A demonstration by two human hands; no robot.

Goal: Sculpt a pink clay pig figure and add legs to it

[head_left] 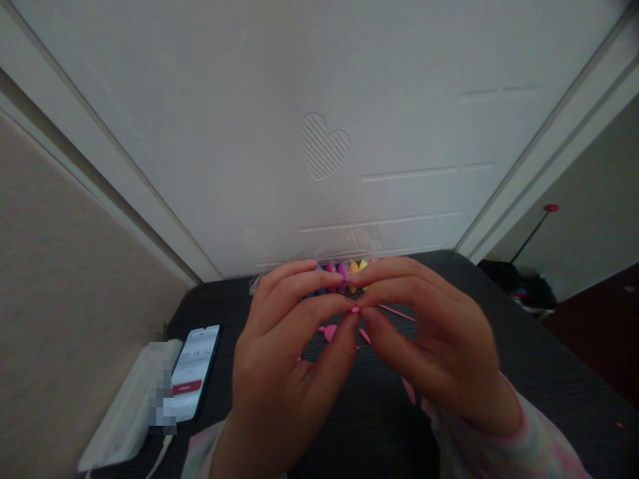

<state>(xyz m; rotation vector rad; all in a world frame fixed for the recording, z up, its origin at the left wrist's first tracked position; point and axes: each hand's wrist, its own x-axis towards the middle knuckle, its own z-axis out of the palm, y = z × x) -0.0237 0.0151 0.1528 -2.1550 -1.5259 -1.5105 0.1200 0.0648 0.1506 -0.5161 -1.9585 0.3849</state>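
Note:
A tiny pink lump of modelling clay (355, 309) sits between the fingertips of both hands, above the dark table. My left hand (294, 339) pinches it between thumb and index finger. From the other side, my right hand (429, 326) closes its thumb and index finger on the same lump, and the fingertips of the two hands nearly meet. Behind and below the fingers lie a flat round pink clay piece (330, 333), a short pink strip (365, 336) and a thin pink stick (397, 312). Part of another pink object (408, 390) shows under my right wrist.
Several colourful packets (342, 278) stand along the table's back edge, partly hidden by my fingers. On the left are a phone (194, 372) with a lit screen and a white box-shaped device (132, 412) with a cable. A white panel (239, 146) with embossed hearts rises behind the table (519, 372).

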